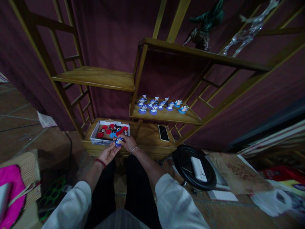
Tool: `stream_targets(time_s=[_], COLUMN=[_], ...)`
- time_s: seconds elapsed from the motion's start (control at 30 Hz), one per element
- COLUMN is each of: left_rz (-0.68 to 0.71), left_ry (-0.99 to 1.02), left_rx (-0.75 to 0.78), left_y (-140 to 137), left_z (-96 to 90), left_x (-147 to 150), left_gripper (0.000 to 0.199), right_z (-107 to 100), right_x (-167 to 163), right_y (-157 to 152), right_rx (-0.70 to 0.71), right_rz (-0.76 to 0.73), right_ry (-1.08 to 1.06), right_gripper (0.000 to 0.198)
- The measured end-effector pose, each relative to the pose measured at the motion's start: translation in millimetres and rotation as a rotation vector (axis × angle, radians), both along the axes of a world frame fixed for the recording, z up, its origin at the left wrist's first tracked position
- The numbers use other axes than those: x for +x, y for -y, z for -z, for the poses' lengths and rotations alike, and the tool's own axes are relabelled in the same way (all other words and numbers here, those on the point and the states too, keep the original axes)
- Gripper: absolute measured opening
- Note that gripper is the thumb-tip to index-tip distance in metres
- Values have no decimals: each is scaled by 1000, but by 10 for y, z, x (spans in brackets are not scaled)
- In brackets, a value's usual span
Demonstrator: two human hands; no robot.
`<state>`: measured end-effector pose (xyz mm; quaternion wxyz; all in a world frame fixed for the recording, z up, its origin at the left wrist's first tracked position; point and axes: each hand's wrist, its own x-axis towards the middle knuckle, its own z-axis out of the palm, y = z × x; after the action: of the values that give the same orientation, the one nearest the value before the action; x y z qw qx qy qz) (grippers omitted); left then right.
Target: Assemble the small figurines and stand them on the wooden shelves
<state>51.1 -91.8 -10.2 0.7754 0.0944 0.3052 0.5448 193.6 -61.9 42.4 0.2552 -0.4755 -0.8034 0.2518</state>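
A small purple figurine (118, 142) on a round base is held between my two hands, just in front of the box. My left hand (109, 154), palm up with a red bead bracelet at the wrist, supports it from below with its fingers. From the other side my right hand (128, 143), wearing a bangle, grips it with the fingertips. Behind them, an open cardboard box (95, 133) contains several more figurines with red and blue bases. On the shelf (164, 117) up to the right stand several figurines in purple, black-and-white and blue, grouped in rows.
A phone (163, 133) lies on the lower cabinet top. The upper left board (95, 76) juts out above the box. Green (207, 25) and clear (250, 31) statues stand on the top right shelf. A black round stool (181, 159) sits by my right leg.
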Motion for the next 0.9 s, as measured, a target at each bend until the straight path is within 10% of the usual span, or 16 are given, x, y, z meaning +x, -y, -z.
stream_targets(time_s=[0.9], left_rz=[-15], left_ry=[7], left_rx=[0], left_y=[6], left_z=[-21], left_x=[-3], left_gripper=[15], right_z=[26], right_x=[-8], right_y=[-70], right_rx=[31], right_rz=[-61], right_ry=[-5], right_gripper=[33])
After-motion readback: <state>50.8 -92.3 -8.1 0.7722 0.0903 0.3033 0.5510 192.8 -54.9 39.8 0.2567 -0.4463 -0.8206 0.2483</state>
